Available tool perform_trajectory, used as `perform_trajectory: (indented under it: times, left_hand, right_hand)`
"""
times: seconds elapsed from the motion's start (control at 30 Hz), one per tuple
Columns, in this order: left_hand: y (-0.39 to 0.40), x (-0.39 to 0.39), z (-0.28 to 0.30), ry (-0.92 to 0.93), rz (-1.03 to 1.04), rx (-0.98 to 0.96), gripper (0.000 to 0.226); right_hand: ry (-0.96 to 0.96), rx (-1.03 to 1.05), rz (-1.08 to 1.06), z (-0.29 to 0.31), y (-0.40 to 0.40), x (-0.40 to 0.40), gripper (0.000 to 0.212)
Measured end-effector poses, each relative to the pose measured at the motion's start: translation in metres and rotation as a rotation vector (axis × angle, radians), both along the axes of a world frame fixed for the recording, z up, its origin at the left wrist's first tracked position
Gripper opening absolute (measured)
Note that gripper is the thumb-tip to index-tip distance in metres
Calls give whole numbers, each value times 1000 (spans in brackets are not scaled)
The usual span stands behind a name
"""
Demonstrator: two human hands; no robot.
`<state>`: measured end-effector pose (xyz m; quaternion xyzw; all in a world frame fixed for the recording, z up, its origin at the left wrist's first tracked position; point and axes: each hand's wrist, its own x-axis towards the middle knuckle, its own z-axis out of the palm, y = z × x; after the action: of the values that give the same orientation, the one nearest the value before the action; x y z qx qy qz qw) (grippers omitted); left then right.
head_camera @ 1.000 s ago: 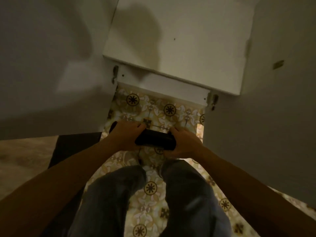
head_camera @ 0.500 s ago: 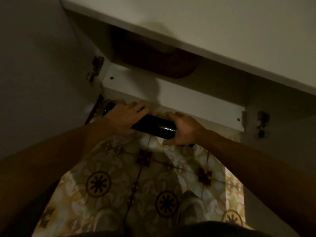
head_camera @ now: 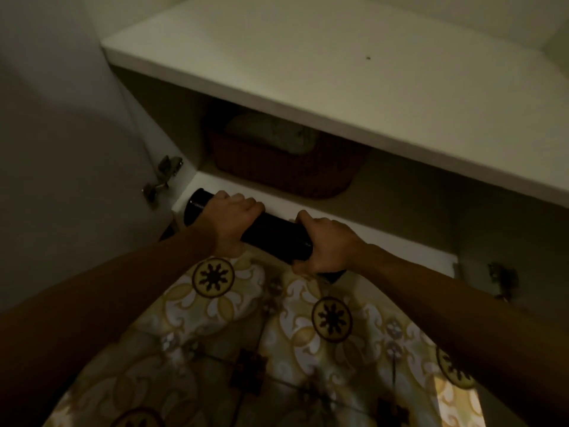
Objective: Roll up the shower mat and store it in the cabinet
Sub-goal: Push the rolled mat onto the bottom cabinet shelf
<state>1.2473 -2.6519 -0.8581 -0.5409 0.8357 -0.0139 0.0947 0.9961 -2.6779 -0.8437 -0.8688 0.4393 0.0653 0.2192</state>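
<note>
The shower mat (head_camera: pixel 277 238) is a tight black roll, held level in front of the white cabinet (head_camera: pixel 308 87). My left hand (head_camera: pixel 234 217) grips the roll near its left end. My right hand (head_camera: pixel 326 241) grips its right part. The roll sits right at the front lip of the cabinet's bottom shelf (head_camera: pixel 400 238), its round left end showing near the left hinge. Both cabinet doors stand open.
A dark red woven basket (head_camera: pixel 283 167) with a folded pale towel (head_camera: pixel 274 134) fills the left-middle of the shelf. The open left door (head_camera: pixel 61 149) is close on the left. Metal hinges (head_camera: pixel 161 177) stick out at both sides. Patterned floor tiles (head_camera: pixel 277 334) lie below.
Both hands have carried the rolled mat from above the knees forward and up to the cabinet's lower lip. The view dropped lower, so the basket inside now shows.
</note>
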Motion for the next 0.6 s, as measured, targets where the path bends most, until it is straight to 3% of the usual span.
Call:
perform_trajectory:
  times: [0.2,0.47,0.6]
  left_hand:
    - [-14,12,2,73,55,-1,76]
    - [-34,31,-13,207,102,-105,66]
    - [-53,37,-11,197,147,-56,66]
  right_hand:
    - [-59,-201,53,-19,2,0,89]
    - [52,-261,76,-15,-30,21,88]
    - [6,-255,13,-14,-42,33,90]
